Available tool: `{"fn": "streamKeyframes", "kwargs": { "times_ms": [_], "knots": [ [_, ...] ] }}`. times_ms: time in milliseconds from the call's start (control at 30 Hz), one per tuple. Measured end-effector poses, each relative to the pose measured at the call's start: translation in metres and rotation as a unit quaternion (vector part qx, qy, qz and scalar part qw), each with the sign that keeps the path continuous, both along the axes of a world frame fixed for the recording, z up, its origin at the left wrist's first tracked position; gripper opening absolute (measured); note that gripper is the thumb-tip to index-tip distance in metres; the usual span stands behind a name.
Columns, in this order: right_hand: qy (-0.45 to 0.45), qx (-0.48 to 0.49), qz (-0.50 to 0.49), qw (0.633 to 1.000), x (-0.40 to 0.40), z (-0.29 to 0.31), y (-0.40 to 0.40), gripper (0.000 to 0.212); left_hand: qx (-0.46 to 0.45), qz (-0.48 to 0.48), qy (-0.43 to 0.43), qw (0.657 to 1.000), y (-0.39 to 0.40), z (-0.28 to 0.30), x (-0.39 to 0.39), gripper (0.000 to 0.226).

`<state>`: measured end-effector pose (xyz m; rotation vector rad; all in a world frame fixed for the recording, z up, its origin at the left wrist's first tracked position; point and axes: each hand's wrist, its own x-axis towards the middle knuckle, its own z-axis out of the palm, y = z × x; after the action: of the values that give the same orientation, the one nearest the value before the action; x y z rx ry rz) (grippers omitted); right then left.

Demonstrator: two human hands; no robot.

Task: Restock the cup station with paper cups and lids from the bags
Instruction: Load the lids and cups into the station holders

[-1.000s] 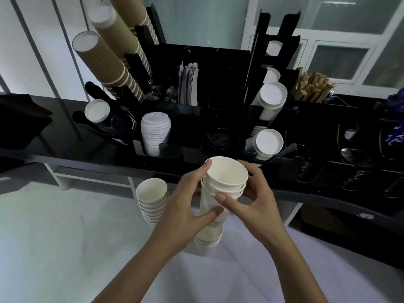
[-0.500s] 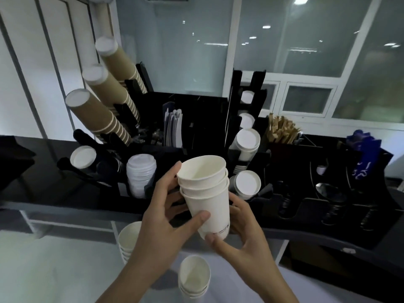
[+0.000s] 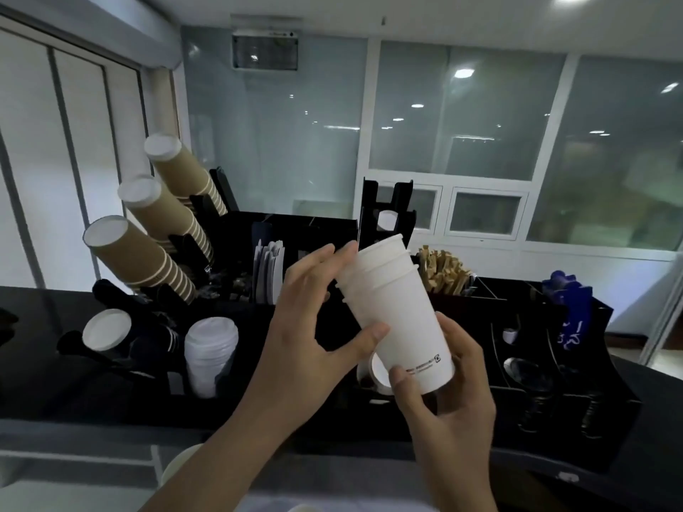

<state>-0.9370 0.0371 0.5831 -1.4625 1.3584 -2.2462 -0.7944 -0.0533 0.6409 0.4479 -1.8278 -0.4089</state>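
A short stack of nested white paper cups is held up in front of the black cup station, mouth tilted up and away. My left hand grips its upper half, thumb across the side and fingers near the rims. My right hand cups and grips the base from below. Behind the stack stands a black upright cup rack with a white cup bottom showing. Another white cup bottom peeks out low behind the stack.
Three slanted stacks of brown ribbed cups fill the left rack. A pile of white lids and a black cup stack sit below them. Sleeves, wooden stirrers and a blue packet stand behind. A white cup rim shows at the bottom.
Both hands have lifted the white cup stack off the lower piles and raised it towards the upright rack, tilting its mouth away. The view has risen from the table to the station.
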Motion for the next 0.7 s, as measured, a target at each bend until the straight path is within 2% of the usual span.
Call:
{"fn": "streamKeyframes", "kwargs": {
  "times_ms": [200,300,533,700],
  "knots": [
    [0.045,-0.048,-0.078,0.995,-0.027,0.041,-0.022,0.067,-0.094,0.053,-0.027,0.994,-0.019,0.028,-0.028,0.052],
    [0.07,-0.055,-0.114,0.99,-0.043,0.063,-0.038,0.065,-0.093,0.057,-0.045,0.993,-0.036,0.038,-0.042,0.042],
    [0.099,-0.037,-0.13,0.986,-0.07,0.108,-0.071,0.068,-0.046,0.069,-0.124,0.989,-0.083,0.06,-0.064,0.064],
    [0.167,0.013,-0.15,0.974,-0.09,0.125,-0.092,0.063,0.015,0.047,-0.173,0.984,-0.101,0.07,-0.072,0.069]
  ]
}}
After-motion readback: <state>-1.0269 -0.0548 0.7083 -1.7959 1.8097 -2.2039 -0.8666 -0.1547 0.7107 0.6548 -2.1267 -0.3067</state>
